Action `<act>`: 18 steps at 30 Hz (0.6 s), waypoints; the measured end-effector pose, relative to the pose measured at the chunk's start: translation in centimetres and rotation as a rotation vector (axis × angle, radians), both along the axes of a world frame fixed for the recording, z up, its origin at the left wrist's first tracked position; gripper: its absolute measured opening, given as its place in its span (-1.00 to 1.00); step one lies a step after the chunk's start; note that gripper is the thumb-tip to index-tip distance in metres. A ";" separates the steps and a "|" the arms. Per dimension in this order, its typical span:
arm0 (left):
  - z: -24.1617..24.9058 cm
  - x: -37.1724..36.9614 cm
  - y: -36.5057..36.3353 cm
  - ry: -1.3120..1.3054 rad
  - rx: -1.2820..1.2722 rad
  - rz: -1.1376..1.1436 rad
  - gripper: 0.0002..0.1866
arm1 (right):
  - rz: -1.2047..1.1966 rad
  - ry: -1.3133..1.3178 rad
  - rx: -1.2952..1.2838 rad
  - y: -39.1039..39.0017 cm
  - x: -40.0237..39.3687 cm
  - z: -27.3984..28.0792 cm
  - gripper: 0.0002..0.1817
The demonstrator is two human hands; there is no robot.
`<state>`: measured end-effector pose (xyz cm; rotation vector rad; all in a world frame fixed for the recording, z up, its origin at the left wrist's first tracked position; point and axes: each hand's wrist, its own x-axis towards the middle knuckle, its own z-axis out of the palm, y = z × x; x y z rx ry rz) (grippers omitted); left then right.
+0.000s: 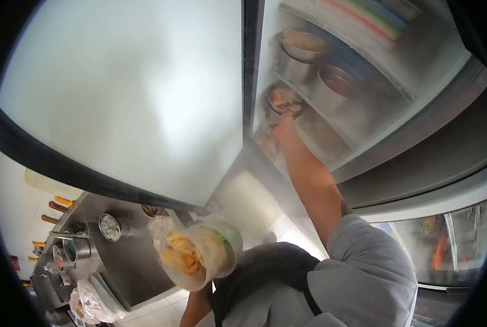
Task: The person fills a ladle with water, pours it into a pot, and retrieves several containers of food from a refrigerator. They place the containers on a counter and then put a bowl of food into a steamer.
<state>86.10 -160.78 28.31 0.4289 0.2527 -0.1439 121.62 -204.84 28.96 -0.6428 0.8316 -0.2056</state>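
My right hand (pixel 281 125) reaches into the open fridge at the lower shelf. Its fingers are closed at the near rim of a round metal bowl (pixel 276 103) that holds pieces of orange and pale food. Cold mist blurs this area. Low in front of my body, a clear plastic container (pixel 213 272) with yellow-orange food pieces is held up and tilted, its mouth facing the camera. Something green shows on its right side. My left forearm leads up behind this container, and the container hides the fingers of my left hand.
The wide fridge door (pixel 118 103) stands open on the left. A metal pot (pixel 333 90) and stacked bowls (pixel 303 54) fill the upper shelf. Below left, a steel counter (pixel 140 261) carries a bowl of white pieces (pixel 110 226), pots and a plastic bag (pixel 93 300).
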 end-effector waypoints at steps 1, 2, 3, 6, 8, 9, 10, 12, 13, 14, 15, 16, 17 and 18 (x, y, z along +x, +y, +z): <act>0.1 -0.8 0.8 0.013 0.030 0.047 -0.49 | -0.051 -0.055 0.007 0.0 1.0 -0.1 -0.46; 0.3 -1.4 1.4 0.024 0.056 0.094 -0.49 | -0.101 -0.109 0.013 -0.1 1.8 -0.1 -0.46; 0.4 -2.3 2.2 0.040 0.078 0.142 -0.50 | -0.151 -0.161 0.020 -0.1 2.6 -0.2 -0.45; 0.7 -4.1 3.6 0.076 0.140 0.262 -0.50 | -0.279 -0.169 0.225 -1.9 5.6 -2.6 -0.44; 0.6 -5.2 4.2 0.089 0.163 0.322 -0.51 | -0.255 -0.118 0.194 -1.8 6.0 -3.3 -0.46; 0.7 -5.8 4.5 0.100 0.173 0.349 -0.51 | -0.244 -0.094 0.178 -1.6 5.8 -2.9 -0.47; 0.7 -6.3 4.7 0.101 0.176 0.370 -0.51 | -0.234 -0.076 0.158 -1.4 5.6 -2.0 -0.47; 0.8 -7.5 5.4 0.109 0.188 0.414 -0.52 | -0.231 -0.072 0.148 -1.5 5.3 -1.1 -0.49; 0.8 -7.9 5.2 0.108 0.189 0.430 -0.52 | -0.238 -0.087 0.160 -1.6 5.3 -0.9 -0.50; 0.8 -8.3 5.1 0.107 0.193 0.451 -0.52 | -0.258 -0.133 0.206 -1.7 5.2 -1.5 -0.51; 0.9 -8.5 5.0 0.105 0.200 0.467 -0.52 | -0.277 -0.177 0.254 -2.0 5.4 -2.6 -0.52; 1.0 -8.8 4.8 0.105 0.205 0.480 -0.52 | -0.222 -0.202 0.261 -2.4 5.8 -4.2 -0.53; 1.0 -9.0 4.6 0.101 0.208 0.490 -0.53 | -0.171 -0.224 0.268 -3.0 5.9 -6.1 -0.54; 1.2 -9.2 4.2 0.099 0.210 0.495 -0.53 | -0.122 -0.247 0.276 -3.3 5.6 -7.2 -0.56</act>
